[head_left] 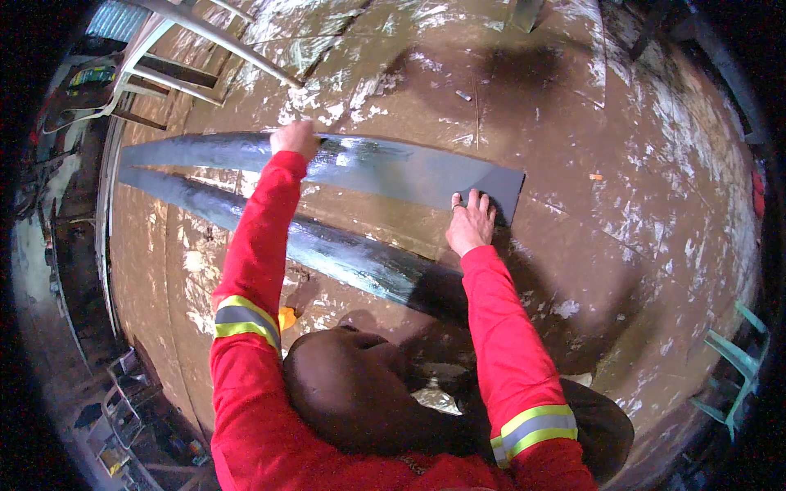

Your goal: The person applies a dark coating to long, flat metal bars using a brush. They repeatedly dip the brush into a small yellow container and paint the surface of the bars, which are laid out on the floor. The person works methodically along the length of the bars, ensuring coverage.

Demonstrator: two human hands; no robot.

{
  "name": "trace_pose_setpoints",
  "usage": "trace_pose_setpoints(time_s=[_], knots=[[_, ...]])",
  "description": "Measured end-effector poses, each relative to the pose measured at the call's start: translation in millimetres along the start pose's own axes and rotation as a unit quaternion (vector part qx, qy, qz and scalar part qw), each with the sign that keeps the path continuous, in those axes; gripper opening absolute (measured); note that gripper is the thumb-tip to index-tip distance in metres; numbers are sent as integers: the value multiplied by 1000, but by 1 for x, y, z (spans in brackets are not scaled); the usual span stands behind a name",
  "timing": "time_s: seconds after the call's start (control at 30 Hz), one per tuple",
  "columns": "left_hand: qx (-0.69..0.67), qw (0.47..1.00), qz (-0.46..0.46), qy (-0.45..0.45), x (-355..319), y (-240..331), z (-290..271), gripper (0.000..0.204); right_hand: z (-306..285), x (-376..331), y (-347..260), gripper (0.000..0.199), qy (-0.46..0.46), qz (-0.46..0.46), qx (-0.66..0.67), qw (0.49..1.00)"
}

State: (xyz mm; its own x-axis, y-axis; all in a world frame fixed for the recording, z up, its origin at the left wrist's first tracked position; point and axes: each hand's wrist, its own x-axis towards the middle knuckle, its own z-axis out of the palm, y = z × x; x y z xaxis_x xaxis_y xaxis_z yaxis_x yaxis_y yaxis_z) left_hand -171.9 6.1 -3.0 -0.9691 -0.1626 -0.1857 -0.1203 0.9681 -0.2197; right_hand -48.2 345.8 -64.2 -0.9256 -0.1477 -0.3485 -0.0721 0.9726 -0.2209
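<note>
A long grey board (385,170) lies across the floor in front of me, with dark and shiny patches along its left part. My left hand (295,139) is closed in a fist at the board's far edge. A small dark tip shows beside its fingers; what it grips is mostly hidden. Near the board's right end my right hand (472,221) rests with fingers spread on the grey surface, holding nothing. Closer to me lies a second long board (352,260), streaked dark and glossy pale, its right end black and partly behind my right forearm.
A pale metal-framed chair (217,37) stands at the far left. Brown floor (589,245) with white flaking patches surrounds the boards. A small orange piece (595,177) lies on the right, and a small pale object (463,96) farther off. A green plastic chair (741,360) is at the right rim.
</note>
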Motion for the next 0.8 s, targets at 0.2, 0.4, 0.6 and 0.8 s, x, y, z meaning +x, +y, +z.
trace_pose_setpoints(time_s=[0.2,0.4,0.6,0.8], knots=[[-125,977,162,-50,-22,118,-12,27,9,3,6,50,7,10,-14,1000],[-170,977,84,-95,-22,29,16,31,3,-3,8,52,9,1,6,1000],[-2,996,-76,-48,-47,3,-27,27,4,1,12,54,18,5,-11,1000],[-164,984,62,-22,-85,19,4,20,6,6,0,46,-4,-12,-62,998]])
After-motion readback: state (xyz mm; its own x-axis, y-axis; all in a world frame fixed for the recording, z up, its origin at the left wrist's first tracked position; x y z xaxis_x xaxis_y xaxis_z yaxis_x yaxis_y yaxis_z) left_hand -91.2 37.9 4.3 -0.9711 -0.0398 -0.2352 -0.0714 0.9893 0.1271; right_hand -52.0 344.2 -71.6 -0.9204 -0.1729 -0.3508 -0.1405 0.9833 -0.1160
